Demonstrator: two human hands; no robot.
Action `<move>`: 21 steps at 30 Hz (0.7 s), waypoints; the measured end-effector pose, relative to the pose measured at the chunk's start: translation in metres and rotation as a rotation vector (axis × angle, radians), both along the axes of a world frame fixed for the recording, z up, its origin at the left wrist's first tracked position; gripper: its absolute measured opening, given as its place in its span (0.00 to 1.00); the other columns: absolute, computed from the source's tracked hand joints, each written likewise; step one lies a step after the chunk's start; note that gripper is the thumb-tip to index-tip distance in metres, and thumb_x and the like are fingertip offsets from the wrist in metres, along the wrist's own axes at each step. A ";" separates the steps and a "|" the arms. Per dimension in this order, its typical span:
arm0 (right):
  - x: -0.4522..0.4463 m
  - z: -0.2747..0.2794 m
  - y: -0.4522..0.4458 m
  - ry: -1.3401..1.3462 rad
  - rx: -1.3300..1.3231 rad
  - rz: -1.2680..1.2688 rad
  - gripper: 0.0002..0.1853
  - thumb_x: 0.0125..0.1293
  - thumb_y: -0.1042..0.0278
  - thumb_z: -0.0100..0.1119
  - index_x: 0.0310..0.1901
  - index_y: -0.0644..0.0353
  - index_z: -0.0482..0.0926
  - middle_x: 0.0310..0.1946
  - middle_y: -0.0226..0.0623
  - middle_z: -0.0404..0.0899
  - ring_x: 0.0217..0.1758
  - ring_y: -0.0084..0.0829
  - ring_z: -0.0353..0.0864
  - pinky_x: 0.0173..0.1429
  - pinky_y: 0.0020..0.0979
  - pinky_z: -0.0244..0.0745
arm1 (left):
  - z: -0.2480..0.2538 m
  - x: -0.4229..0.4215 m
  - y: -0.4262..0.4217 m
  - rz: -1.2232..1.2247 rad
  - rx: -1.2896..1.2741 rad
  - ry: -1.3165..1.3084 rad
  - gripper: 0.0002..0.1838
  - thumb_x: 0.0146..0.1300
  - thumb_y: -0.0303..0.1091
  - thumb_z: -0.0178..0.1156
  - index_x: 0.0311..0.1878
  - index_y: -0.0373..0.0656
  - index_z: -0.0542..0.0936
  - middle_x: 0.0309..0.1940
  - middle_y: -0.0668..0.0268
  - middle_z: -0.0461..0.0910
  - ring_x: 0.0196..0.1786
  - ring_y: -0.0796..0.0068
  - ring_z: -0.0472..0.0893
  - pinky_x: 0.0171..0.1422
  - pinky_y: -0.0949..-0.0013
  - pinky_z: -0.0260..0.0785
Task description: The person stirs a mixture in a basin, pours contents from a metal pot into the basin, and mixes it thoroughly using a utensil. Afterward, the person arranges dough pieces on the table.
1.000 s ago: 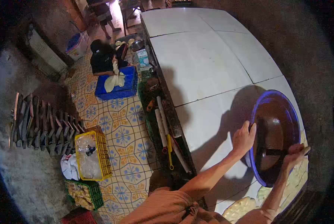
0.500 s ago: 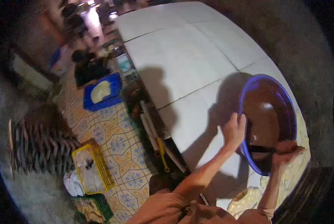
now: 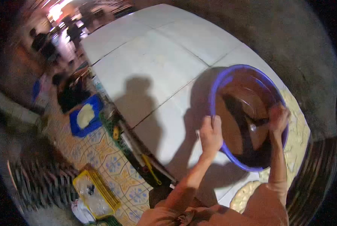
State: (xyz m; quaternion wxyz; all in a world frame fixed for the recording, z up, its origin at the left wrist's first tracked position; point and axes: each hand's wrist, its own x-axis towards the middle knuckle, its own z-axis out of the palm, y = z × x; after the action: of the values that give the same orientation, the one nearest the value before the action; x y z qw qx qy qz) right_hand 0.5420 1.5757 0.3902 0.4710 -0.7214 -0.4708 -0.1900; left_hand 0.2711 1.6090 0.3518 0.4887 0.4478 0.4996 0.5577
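A large round basin (image 3: 228, 150) with a purple rim and brown inside stands on the white tiled table (image 3: 153, 67). Liquid seems to shine inside it. My left hand (image 3: 210, 135) grips the rim on its near left side, thumb and fingers pressed around the edge. At the right rim, my right hand (image 3: 279, 118) is closed and slightly blurred; what its fingers hold is hard to make out. Pale flattened dough (image 3: 296, 139) lies beside the basin on the right, and a scalloped pale piece (image 3: 245, 196) is near my right arm.
Tools, including a yellow-handled one (image 3: 151, 169), lie along the table's left edge. On the patterned floor are a blue crate (image 3: 75, 126) holding dough and a yellow crate (image 3: 113, 205). A person (image 3: 72, 94) sits behind the blue crate; others stand farther back.
My view has swung, so the table and floor appear rotated and the basin sits farther left. My left hand stays on the rim; my right hand has moved up along the right rim.
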 end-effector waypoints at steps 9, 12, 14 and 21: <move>-0.003 -0.008 0.080 0.422 0.245 0.205 0.25 0.69 0.47 0.46 0.23 0.60 0.67 0.18 0.30 0.66 0.19 0.22 0.58 0.26 0.25 0.58 | 0.000 -0.002 0.011 -0.034 -0.021 0.119 0.16 0.66 0.41 0.53 0.31 0.37 0.69 0.19 0.53 0.70 0.23 0.57 0.73 0.30 0.58 0.62; 0.007 -0.003 0.067 0.515 0.225 0.182 0.26 0.68 0.45 0.48 0.25 0.64 0.71 0.19 0.29 0.69 0.22 0.24 0.64 0.26 0.29 0.58 | -0.001 -0.001 0.017 -0.018 0.020 0.162 0.16 0.66 0.43 0.51 0.32 0.38 0.68 0.21 0.49 0.73 0.27 0.46 0.75 0.32 0.51 0.62; -0.034 0.001 0.019 0.422 0.179 0.220 0.24 0.68 0.46 0.48 0.29 0.62 0.72 0.24 0.30 0.71 0.25 0.21 0.66 0.29 0.23 0.60 | 0.005 -0.006 0.022 -0.020 0.015 0.154 0.16 0.66 0.44 0.50 0.33 0.38 0.68 0.24 0.46 0.75 0.32 0.40 0.75 0.35 0.46 0.63; -0.085 0.008 0.022 0.321 0.268 0.257 0.25 0.68 0.43 0.44 0.23 0.56 0.64 0.17 0.28 0.62 0.18 0.20 0.58 0.22 0.25 0.50 | 0.014 -0.010 0.026 -0.016 0.023 0.193 0.18 0.66 0.47 0.49 0.35 0.38 0.71 0.28 0.45 0.77 0.35 0.42 0.77 0.39 0.48 0.65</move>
State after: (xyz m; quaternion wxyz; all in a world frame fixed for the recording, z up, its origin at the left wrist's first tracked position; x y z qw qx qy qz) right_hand 0.4569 1.5976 0.3981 0.6517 -0.6073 -0.4486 -0.0723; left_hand 0.2611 1.6354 0.3656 0.4377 0.5090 0.5342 0.5138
